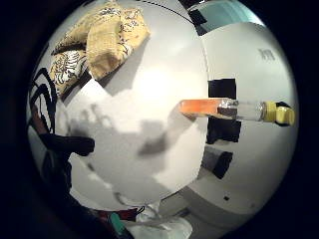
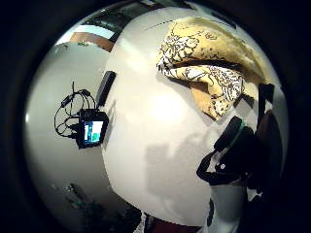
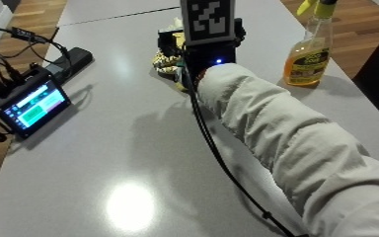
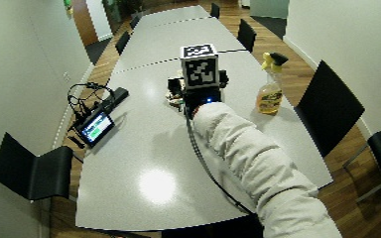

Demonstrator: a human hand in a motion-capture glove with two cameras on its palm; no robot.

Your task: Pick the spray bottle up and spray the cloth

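Surface: long pale grey table, glossy, a light glare on it near the person's white padded sleeve.
Room: wood floor, black chairs along both sides.
Bottle: clear plastic spray bottle of orange liquid, yellow trigger top, upright well off to the hand's right.
Cloth: crumpled yellow patterned cloth, just beyond the hand.
Hand: black-gloved right hand above the table holds nothing; whether its fingers are spread or curled, cannot tell.
Left of hand: small lit screen with cables.
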